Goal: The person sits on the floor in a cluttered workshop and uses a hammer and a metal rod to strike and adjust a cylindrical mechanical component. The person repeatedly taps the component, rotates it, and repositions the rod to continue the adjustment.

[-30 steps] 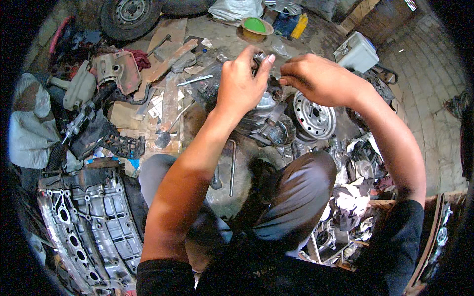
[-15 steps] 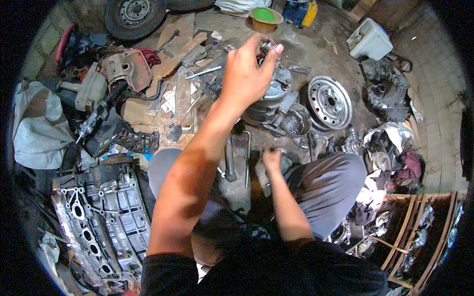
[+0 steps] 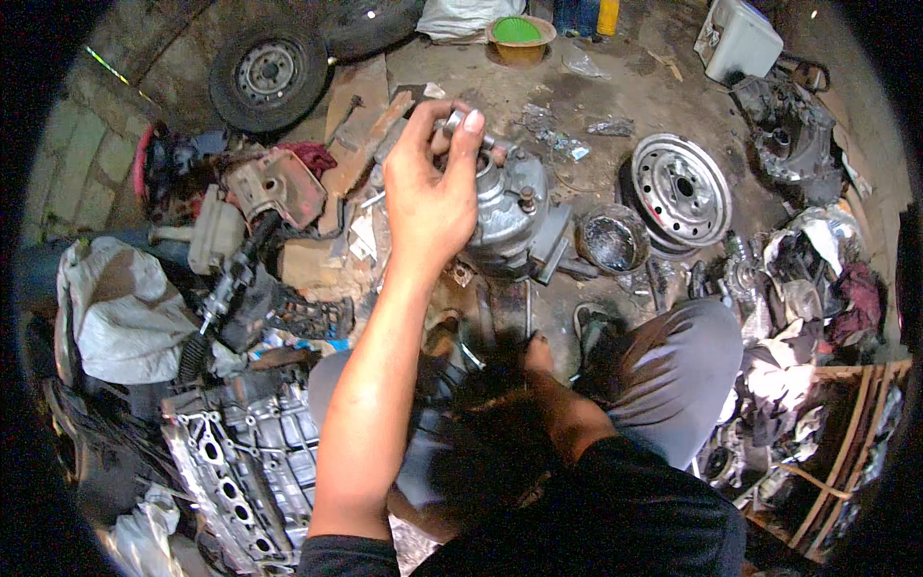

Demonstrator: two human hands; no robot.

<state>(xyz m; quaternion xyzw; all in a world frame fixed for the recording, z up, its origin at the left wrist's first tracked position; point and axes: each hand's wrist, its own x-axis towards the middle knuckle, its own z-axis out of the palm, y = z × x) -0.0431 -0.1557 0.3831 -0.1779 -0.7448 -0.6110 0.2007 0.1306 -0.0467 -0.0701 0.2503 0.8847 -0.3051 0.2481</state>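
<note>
My left hand (image 3: 428, 188) is raised over a grey metal housing (image 3: 514, 216) that stands on the floor in front of me. Thumb and fingers pinch a small silvery metal cylinder (image 3: 454, 121), held near the top of the housing; whether the two touch I cannot tell. A bolt-like stud (image 3: 527, 197) sticks up on the housing's right side. Lower down, between my knees, my right hand (image 3: 540, 358) is in shadow beside the lower end of a bent metal rod (image 3: 529, 306). Its fingers are too dark to make out.
Right of the housing are an oily round pan (image 3: 613, 240) and a silver wheel rim (image 3: 681, 190). An engine block (image 3: 245, 471) lies by my left knee. Further off are a tyre (image 3: 269, 75), a basin (image 3: 521, 48) and a white plastic container (image 3: 738, 43). A wooden crate edge (image 3: 856, 423) is at right.
The view has shifted, so the surroundings sit further right. My left hand has come left and lower with the metal cylinder. My right hand has dropped closer to the bent rod.
</note>
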